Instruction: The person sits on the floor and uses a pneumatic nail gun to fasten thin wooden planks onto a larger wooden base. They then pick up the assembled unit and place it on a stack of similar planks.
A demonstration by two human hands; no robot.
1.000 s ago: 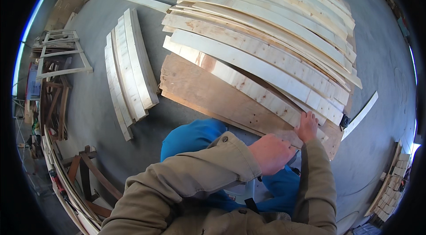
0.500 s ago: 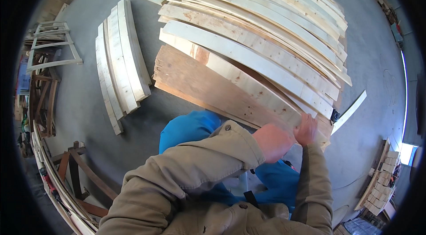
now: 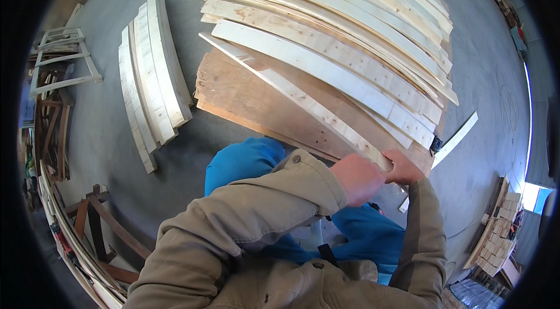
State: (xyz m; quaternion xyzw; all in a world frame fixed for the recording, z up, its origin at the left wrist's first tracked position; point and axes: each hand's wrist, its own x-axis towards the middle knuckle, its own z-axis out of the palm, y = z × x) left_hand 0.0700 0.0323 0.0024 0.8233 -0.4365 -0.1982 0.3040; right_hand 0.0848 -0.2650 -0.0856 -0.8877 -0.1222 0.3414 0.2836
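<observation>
A long pale wooden board [image 3: 306, 100] lies slantwise over a brown plywood sheet [image 3: 251, 96], tipped so that its narrow edge shows. My right hand [image 3: 403, 168] is closed around the board's near right end. Against the same end, just to the left, my left hand [image 3: 359, 179] is closed on the board, its fingertips mostly hidden. Behind the board rests a wide, whitish plank [image 3: 326, 78], the front one of a large stack of planks [image 3: 344, 23].
Several planks form a smaller pile [image 3: 154, 70] on the grey floor at the left. A lone strip [image 3: 455, 140] juts out at the right of the stack, beside a small black object [image 3: 436, 144]. Wooden frames [image 3: 67, 64] stand far left; bundled wood blocks [image 3: 499, 233] lie at the right.
The board has turned from lying broad face up to standing more on its edge, uncovering more plywood behind it. My hands stay at its right end, the right wrist now more bent.
</observation>
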